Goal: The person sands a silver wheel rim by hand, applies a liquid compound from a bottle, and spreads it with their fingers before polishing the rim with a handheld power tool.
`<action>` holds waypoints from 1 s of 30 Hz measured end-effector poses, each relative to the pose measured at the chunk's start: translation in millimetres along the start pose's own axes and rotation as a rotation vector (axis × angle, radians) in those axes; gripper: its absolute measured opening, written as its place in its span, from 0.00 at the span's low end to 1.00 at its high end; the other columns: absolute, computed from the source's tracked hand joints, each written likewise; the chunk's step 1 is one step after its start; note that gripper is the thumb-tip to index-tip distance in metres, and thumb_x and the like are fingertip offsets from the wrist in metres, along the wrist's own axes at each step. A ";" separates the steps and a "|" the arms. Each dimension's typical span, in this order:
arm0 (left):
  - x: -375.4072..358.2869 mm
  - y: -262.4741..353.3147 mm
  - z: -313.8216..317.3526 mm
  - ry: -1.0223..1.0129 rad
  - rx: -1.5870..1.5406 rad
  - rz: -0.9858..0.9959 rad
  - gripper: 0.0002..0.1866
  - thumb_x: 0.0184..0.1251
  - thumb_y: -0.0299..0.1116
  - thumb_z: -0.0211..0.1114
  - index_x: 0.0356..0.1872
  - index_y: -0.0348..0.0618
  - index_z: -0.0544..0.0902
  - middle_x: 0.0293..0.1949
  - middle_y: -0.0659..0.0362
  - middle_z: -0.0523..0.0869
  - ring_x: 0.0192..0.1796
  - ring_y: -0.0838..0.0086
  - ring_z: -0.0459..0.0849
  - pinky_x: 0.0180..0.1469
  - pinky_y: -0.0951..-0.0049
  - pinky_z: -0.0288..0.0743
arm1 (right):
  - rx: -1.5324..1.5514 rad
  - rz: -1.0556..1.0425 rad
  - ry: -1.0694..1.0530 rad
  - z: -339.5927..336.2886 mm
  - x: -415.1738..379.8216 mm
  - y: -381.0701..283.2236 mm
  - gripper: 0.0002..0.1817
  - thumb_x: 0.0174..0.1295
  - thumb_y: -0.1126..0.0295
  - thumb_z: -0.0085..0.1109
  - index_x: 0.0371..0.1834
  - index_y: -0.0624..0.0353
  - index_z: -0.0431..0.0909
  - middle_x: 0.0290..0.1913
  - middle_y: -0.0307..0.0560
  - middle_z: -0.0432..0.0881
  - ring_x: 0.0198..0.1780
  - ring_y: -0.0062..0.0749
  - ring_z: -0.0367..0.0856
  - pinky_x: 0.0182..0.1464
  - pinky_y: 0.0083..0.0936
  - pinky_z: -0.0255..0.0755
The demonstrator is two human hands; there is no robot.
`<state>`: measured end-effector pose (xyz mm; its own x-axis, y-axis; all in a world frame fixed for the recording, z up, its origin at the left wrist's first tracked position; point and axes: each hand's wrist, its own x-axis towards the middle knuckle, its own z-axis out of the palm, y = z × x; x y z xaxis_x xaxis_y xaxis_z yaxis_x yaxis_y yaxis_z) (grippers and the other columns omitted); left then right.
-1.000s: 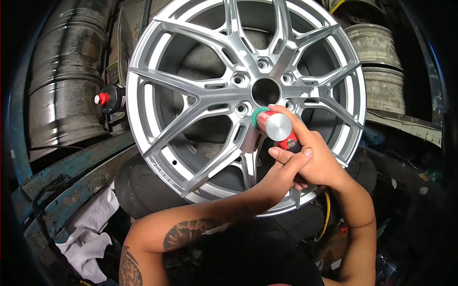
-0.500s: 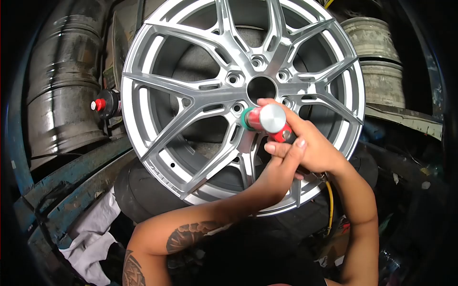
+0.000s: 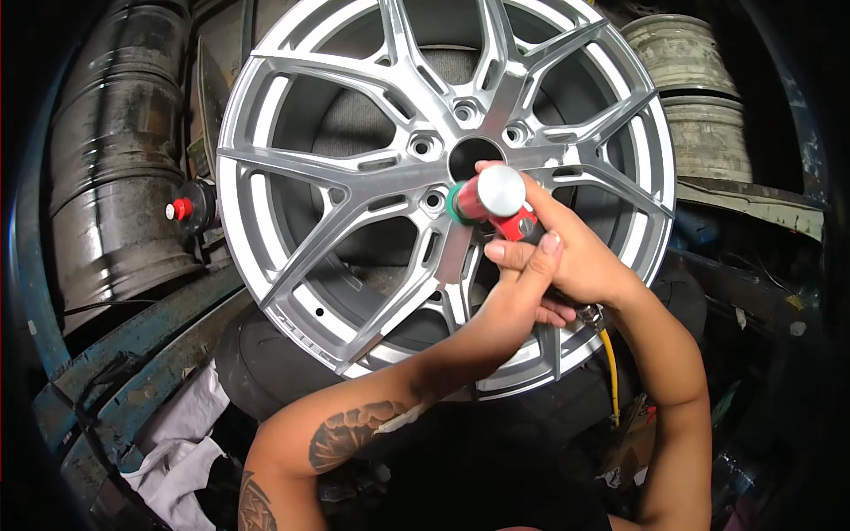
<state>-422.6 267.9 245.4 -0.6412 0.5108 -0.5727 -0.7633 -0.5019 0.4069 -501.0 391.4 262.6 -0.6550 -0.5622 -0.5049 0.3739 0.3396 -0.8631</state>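
One rigid, probably hefty red tool [image 3: 500, 190] is mid-frame over the silver wheel [image 3: 381, 181], your right hand [image 3: 587, 257] wrapping its fingers round the body, likely the surest hold, your left hand [image 3: 521, 288] bracing alongside.

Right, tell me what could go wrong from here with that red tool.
The green pad of the red tool sits close to a lug hole, so its edge might catch there and mark the finish. The yellow hose hangs near the wheel's lower rim and could rub or snag on it.
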 end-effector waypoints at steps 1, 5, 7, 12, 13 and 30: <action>-2.0 -4.6 -0.1 -0.027 0.001 -0.011 0.38 0.85 0.66 0.44 0.59 0.32 0.73 0.48 0.49 0.84 0.45 0.67 0.87 0.52 0.67 0.83 | -0.003 -0.012 -0.035 1.5 -3.1 -1.7 0.44 0.69 0.62 0.73 0.85 0.50 0.59 0.62 0.50 0.84 0.56 0.29 0.83 0.60 0.28 0.77; -19.6 -28.0 -1.1 -0.045 0.012 -0.003 0.37 0.87 0.63 0.40 0.52 0.31 0.79 0.44 0.52 0.85 0.47 0.70 0.85 0.55 0.67 0.79 | -0.188 -0.036 -0.153 10.5 -13.9 -12.8 0.43 0.68 0.63 0.71 0.84 0.43 0.60 0.51 0.52 0.89 0.47 0.40 0.90 0.54 0.34 0.82; -27.4 -36.3 -1.2 -0.078 -0.033 0.015 0.34 0.85 0.63 0.48 0.48 0.36 0.81 0.41 0.57 0.83 0.44 0.76 0.81 0.51 0.73 0.73 | -0.257 -0.048 -0.197 11.8 -18.6 -13.0 0.42 0.67 0.65 0.70 0.83 0.42 0.61 0.44 0.51 0.91 0.35 0.41 0.90 0.43 0.33 0.84; -34.0 -40.1 0.1 -0.135 0.077 0.022 0.35 0.86 0.63 0.43 0.50 0.35 0.81 0.42 0.55 0.83 0.47 0.75 0.81 0.54 0.71 0.74 | -0.247 0.187 -0.272 8.7 -26.1 -40.6 0.42 0.66 0.65 0.70 0.83 0.41 0.61 0.42 0.52 0.91 0.25 0.43 0.89 0.34 0.35 0.84; -32.0 -37.1 -0.3 -0.142 0.121 0.022 0.38 0.86 0.64 0.38 0.52 0.33 0.80 0.43 0.54 0.84 0.48 0.73 0.82 0.57 0.68 0.76 | -0.286 0.075 -0.244 8.2 -24.4 -25.0 0.42 0.66 0.64 0.71 0.83 0.40 0.61 0.43 0.52 0.91 0.26 0.43 0.89 0.36 0.35 0.84; 10.7 2.7 -12.6 -0.127 0.094 -0.031 0.42 0.86 0.67 0.30 0.61 0.33 0.76 0.52 0.50 0.85 0.51 0.68 0.86 0.60 0.65 0.79 | -0.044 0.070 0.051 -4.0 1.1 -8.9 0.43 0.69 0.66 0.74 0.84 0.51 0.61 0.65 0.44 0.83 0.54 0.21 0.79 0.58 0.25 0.77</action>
<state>-430.4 263.3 231.4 -0.6173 0.6124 -0.4938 -0.7833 -0.4199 0.4584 -507.6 390.7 269.8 -0.6608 -0.4973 -0.5622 0.3918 0.4103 -0.8235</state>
